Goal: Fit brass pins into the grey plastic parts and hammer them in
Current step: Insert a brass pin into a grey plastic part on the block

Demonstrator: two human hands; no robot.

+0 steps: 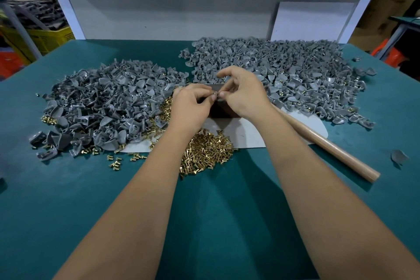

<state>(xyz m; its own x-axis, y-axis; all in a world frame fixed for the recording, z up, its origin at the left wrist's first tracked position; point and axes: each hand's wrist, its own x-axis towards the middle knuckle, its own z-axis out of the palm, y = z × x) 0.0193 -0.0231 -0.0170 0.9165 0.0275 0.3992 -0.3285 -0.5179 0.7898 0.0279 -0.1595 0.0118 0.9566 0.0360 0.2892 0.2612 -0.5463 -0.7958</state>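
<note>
Over the middle of the table [68, 188], your two hands meet fingertip to fingertip above a dark block [219, 110] that sits on a pale sheet [250, 134]. Your left hand [193, 107] has its fingers curled, thumb and forefinger pinching something small at the meeting point; your right hand [244, 95] pinches there too, with its forefinger arched up and the other fingers bent. What sits between the fingertips looks like a small grey part, but it is too hidden to tell whether a pin is in it. Brass pins [206, 150] lie in a loose heap on the near edge of the sheet, just under your left wrist, spilling onto the green table toward the near edge, with a few scattered farther left. One pile of grey parts [102, 102] covers the left side of the table, touching the pins. A larger pile [284, 70] spreads across the far right side, and some parts in it show brass. A wooden handle [329, 145] lies on the table to the right, running under your right forearm toward the near right edge; its head is hidden. One stray part [398, 157] lies near the right edge.
</note>
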